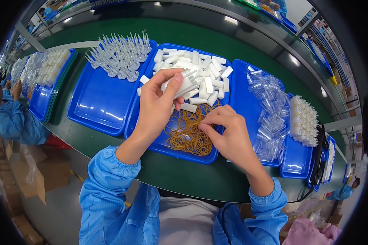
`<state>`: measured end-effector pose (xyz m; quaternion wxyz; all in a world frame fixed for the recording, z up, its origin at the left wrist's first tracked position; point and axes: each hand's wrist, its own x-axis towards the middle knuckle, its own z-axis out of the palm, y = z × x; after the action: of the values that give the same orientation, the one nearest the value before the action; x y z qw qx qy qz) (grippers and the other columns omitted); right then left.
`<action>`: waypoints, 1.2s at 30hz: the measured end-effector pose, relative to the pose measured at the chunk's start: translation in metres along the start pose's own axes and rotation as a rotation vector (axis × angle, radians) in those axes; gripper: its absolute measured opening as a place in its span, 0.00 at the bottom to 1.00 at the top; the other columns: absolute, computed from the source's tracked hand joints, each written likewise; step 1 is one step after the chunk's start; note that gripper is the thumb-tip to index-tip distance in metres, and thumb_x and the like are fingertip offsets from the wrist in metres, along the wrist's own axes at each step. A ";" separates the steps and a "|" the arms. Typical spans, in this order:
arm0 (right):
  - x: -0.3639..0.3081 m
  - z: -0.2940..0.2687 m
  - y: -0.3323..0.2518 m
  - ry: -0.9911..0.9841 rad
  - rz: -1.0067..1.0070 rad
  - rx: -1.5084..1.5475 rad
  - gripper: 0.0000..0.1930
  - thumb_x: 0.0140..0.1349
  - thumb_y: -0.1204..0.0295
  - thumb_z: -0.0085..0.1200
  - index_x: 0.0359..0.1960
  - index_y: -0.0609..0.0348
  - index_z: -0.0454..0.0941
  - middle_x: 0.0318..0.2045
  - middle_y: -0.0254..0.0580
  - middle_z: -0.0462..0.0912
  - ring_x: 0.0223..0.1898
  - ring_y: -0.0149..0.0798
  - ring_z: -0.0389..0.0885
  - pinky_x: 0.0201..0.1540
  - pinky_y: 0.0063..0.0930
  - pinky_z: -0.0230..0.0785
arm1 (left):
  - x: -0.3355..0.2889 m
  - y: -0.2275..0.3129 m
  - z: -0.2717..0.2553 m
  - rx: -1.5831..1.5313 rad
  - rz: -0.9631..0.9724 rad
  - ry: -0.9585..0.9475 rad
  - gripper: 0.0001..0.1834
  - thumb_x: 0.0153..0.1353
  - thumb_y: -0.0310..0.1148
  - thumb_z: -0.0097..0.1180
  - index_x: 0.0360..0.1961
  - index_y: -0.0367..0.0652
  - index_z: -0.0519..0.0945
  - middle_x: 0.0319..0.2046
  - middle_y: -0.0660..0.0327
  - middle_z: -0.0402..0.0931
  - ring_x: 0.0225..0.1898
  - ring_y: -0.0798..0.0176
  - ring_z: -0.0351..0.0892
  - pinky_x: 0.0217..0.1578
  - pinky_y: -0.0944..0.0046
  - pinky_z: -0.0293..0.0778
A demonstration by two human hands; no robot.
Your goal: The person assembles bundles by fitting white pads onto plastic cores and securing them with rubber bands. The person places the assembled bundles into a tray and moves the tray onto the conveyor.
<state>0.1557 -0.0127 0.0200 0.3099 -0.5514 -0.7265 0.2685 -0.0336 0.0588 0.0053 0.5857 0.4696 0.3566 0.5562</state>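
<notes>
My left hand (161,96) is closed around a small bundle of white pieces with clear ends (187,83), held above the middle tray. Its fingers hide part of the bundle, so I cannot make out exactly what the pieces are. My right hand (229,132) pinches at the brown rubber bands (184,141) in the near part of that tray, thumb and forefinger together on a band. Loose white blocks (210,77) are heaped in the far part of the same blue tray (159,145).
To the left, a blue tray (96,104) carries upright clear plastic parts with thin stems (118,57). On the right, another tray holds clear tubes (270,110), beside a block of packed white parts (303,120). A black device with a cable (318,163) lies farther right. A co-worker (18,118) sits at left.
</notes>
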 end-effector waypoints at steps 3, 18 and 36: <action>-0.006 -0.008 0.002 0.103 -0.051 0.169 0.02 0.58 0.79 0.63 0.30 0.66 0.84 0.33 0.43 0.86 0.40 0.43 0.82 0.46 0.36 0.73 | -0.002 -0.002 0.003 0.015 -0.017 -0.039 0.16 0.72 0.37 0.57 0.52 0.35 0.80 0.39 0.59 0.81 0.26 0.75 0.75 0.24 0.73 0.70; -0.063 -0.052 0.058 0.085 0.110 1.483 0.09 0.64 0.80 0.52 0.42 0.70 0.82 0.44 0.63 0.85 0.25 0.32 0.79 0.44 0.32 0.76 | -0.035 -0.009 0.030 0.018 -0.432 -0.469 0.12 0.75 0.39 0.52 0.52 0.44 0.73 0.38 0.59 0.81 0.32 0.71 0.79 0.25 0.72 0.73; -0.068 -0.031 0.015 0.074 0.050 0.213 0.23 0.56 0.56 0.70 0.42 0.57 0.75 0.37 0.41 0.81 0.33 0.44 0.83 0.32 0.37 0.72 | -0.053 -0.029 0.037 -0.243 -0.453 -0.631 0.16 0.66 0.33 0.65 0.50 0.45 0.72 0.46 0.60 0.79 0.46 0.64 0.81 0.43 0.67 0.78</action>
<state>0.2020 -0.0730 0.0189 0.3864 -0.5427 -0.6680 0.3314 0.0036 0.0021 -0.0160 0.8253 0.4542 0.1853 0.2798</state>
